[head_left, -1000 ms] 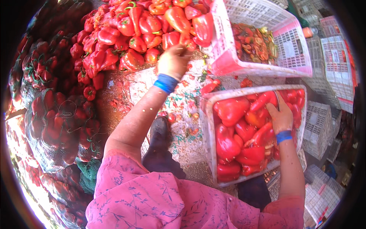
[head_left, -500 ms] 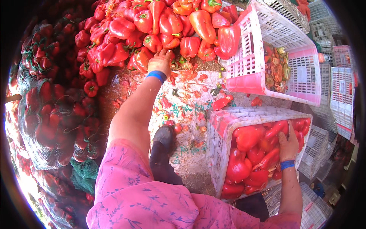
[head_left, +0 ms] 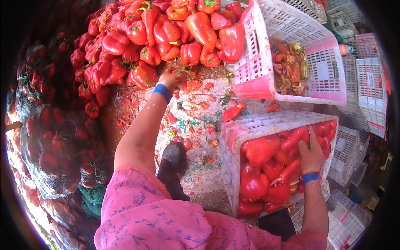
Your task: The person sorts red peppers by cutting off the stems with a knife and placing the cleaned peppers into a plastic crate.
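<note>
At far left, net sacks (head_left: 54, 146): fine mesh drawn round red peppers, probably to keep the round, rolling load together; a green net (head_left: 92, 196) lies bunched near them.
Pepper pile (head_left: 114, 43): glossy, lobed, red to orange, some with green stems; heaped loose, within reach of the left hand.
Left hand (head_left: 171, 80): just in front of the pile, fingers bent beside a small red-and-green bit (head_left: 181, 71); I cannot tell whether they grip it.
Floor sheet (head_left: 202, 143): pale, rough, strewn with wet red scraps, a dark smooth boot (head_left: 172, 155) at its edge.
Scrap crate (head_left: 255, 86): pink and white slatted plastic, holding limp, shrivelled scraps (head_left: 293, 68), apparently kept apart from the sound peppers.
Full crate (head_left: 228, 164): stiff white plastic, leaning so its mouth faces the person, likely for easy reach; plump, shiny peppers (head_left: 258, 150) fill it.
Right hand (head_left: 311, 158): over those peppers, grasping a thin dark tool (head_left: 309, 134) between thumb and fingers.
Stacked crates (head_left: 370, 91): pale, boxy, gridded.
</note>
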The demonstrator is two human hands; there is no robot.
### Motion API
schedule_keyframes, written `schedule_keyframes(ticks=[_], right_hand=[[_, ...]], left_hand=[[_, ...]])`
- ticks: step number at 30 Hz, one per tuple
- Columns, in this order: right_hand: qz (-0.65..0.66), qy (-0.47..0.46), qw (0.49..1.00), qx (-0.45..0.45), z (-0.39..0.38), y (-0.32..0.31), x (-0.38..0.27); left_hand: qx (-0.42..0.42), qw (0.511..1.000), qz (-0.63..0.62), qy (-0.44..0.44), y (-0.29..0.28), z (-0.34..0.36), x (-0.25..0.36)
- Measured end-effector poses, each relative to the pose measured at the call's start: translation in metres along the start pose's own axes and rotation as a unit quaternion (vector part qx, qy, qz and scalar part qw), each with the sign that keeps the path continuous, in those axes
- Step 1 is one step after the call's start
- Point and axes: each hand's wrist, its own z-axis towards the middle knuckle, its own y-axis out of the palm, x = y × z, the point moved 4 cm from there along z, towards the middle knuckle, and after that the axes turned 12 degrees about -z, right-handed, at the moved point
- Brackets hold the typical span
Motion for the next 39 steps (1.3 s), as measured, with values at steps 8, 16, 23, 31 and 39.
schedule_keyframes(ticks=[8, 16, 23, 31, 39], right_hand=[[-0.061, 0.041, 0.997, 0.017, -0.017, -0.042, -0.016], [0.458, 0.002, 0.883, 0.100, -0.148, -0.134, -0.092], [0.386, -0.117, 0.905, 0.135, -0.188, -0.146, -0.075], [0.401, -0.109, 0.904, 0.099, -0.197, -0.140, -0.054], [0.412, 0.003, 0.911, -0.016, -0.186, -0.122, -0.038]], left_hand=[[-0.342, 0.887, -0.309, -0.035, 0.135, -0.186, 0.095], [-0.364, 0.912, 0.139, 0.125, 0.277, -0.392, 0.131], [-0.471, 0.847, 0.228, 0.088, 0.326, -0.475, 0.087], [-0.451, 0.892, 0.021, -0.026, 0.337, -0.514, 0.027], [-0.468, 0.882, -0.007, -0.056, 0.338, -0.482, -0.004]])
